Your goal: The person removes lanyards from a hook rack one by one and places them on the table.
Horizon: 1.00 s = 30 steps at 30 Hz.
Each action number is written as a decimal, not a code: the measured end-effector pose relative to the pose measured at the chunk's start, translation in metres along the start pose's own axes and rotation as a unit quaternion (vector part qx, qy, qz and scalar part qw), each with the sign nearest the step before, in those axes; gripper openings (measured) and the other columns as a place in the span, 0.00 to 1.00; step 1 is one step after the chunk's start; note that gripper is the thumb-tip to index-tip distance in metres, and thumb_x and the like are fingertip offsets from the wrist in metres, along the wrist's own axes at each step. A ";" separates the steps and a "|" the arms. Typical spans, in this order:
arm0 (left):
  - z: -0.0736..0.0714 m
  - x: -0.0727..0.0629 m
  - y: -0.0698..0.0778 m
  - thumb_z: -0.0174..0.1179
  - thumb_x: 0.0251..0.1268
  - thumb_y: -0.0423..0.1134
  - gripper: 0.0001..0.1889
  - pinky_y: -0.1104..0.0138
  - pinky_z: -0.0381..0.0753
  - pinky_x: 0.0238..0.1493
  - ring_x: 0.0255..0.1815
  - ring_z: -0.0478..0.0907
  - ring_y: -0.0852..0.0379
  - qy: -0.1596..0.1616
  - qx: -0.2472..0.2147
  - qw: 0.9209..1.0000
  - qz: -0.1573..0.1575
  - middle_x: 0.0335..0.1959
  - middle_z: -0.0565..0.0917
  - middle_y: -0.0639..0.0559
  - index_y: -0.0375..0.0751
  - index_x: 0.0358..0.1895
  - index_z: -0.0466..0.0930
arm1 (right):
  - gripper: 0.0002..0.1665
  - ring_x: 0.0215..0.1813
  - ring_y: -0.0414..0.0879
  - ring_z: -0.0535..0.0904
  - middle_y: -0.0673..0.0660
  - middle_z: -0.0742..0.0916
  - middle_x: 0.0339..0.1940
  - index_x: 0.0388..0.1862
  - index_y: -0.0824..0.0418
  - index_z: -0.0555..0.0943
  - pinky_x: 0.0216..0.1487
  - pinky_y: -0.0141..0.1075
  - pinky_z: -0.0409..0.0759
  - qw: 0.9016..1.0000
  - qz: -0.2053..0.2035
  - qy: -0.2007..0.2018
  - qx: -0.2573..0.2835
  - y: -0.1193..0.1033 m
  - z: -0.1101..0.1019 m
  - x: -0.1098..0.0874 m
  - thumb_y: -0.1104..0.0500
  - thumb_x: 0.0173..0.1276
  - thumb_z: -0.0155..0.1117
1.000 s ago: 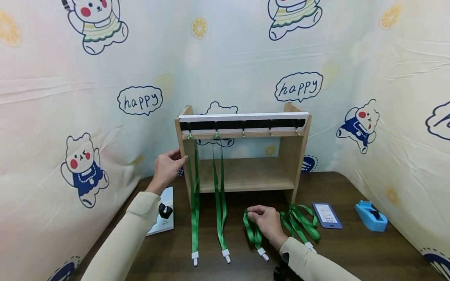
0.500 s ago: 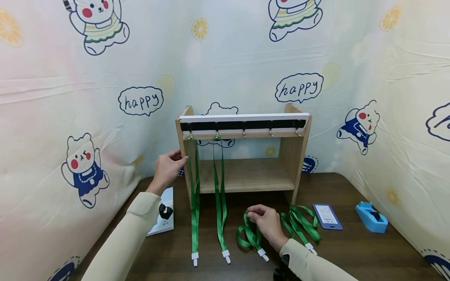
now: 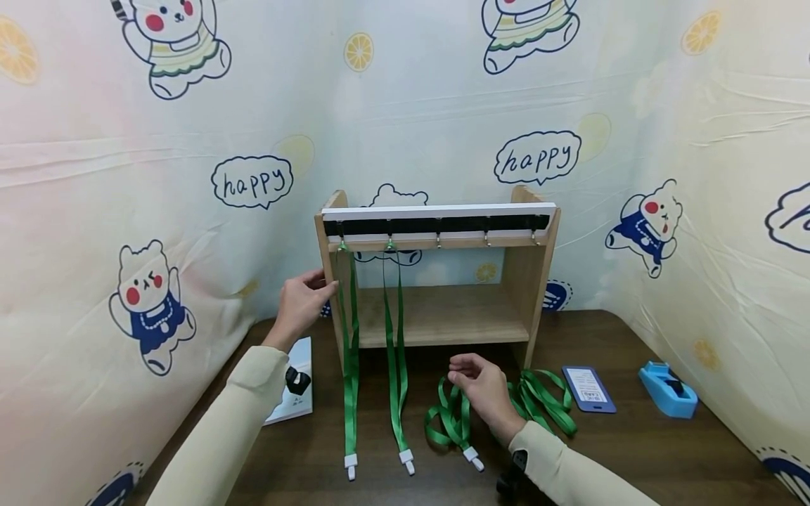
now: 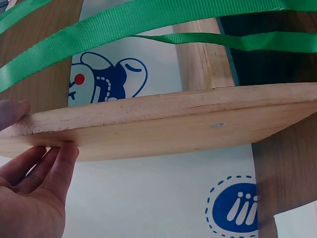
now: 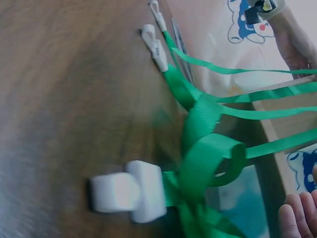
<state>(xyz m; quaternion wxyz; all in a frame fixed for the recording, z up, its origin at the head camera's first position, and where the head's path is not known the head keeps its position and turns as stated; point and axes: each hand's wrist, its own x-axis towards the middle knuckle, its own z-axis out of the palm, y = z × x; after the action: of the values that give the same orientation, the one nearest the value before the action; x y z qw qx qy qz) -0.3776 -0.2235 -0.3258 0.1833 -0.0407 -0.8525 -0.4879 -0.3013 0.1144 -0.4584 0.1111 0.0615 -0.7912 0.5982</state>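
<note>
My left hand (image 3: 304,306) grips the left side panel (image 4: 163,124) of a wooden rack (image 3: 455,313), thumb on one face and fingers on the other. Two green lanyards (image 3: 351,351) (image 3: 395,358) hang from the rack's left hooks, their white clips low. My right hand (image 3: 484,390) hovers just above a loosely looped green lanyard (image 3: 451,422) on the table, fingers slightly bent, holding nothing. In the right wrist view, this lanyard's white clip (image 5: 146,191) is blurred, and the fingertips (image 5: 292,213) stand apart from the ribbon. Another bundled lanyard (image 3: 547,400) is partly hidden behind the right hand.
The rack's crossbar (image 3: 436,223) carries several metal hooks. A blue card holder (image 3: 590,388) and a blue tape dispenser (image 3: 669,390) are on the table's right side. A white booklet (image 3: 297,383) lies under the left forearm. A printed cloth surrounds the table.
The lanyard's loop has spread leftward on the table. My right hand has let go of it and risen slightly. The left hand stays on the rack.
</note>
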 end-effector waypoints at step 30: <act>0.000 0.002 0.000 0.64 0.70 0.52 0.30 0.49 0.83 0.61 0.61 0.81 0.43 -0.001 0.004 1.000 -0.008 0.61 0.83 0.39 0.41 0.70 0.75 | 0.16 0.55 0.46 0.88 0.58 0.90 0.54 0.56 0.54 0.84 0.54 0.31 0.86 0.990 -0.142 -0.007 -0.008 -0.101 -0.031 0.040 0.57 0.70 0.69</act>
<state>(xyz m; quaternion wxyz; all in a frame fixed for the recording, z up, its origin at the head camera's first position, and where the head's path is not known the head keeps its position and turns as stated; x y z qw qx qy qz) -0.3799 -0.2238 -0.3250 0.1784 -0.0339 -0.8552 -0.4855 -0.3139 0.1181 -0.3462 0.1900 0.1760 -0.7802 0.5695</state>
